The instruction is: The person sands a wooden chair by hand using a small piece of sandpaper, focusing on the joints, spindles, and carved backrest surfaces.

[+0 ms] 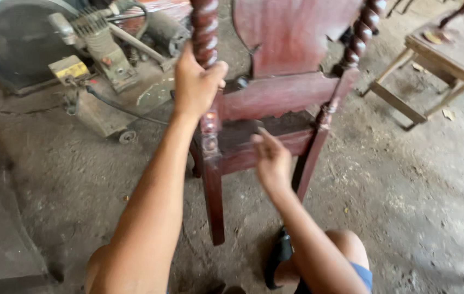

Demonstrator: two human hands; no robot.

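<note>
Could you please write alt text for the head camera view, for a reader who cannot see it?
A person's left hand grips a twisted post of a dark red wooden chair, while the right hand reaches to its lower rail. A dusty machine stands left, a bare wooden frame right.

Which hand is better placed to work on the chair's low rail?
Probably the right hand. It is open and free, right at the lower rail of the red wooden chair. The left hand is busy, wrapped around the twisted post higher up.
</note>
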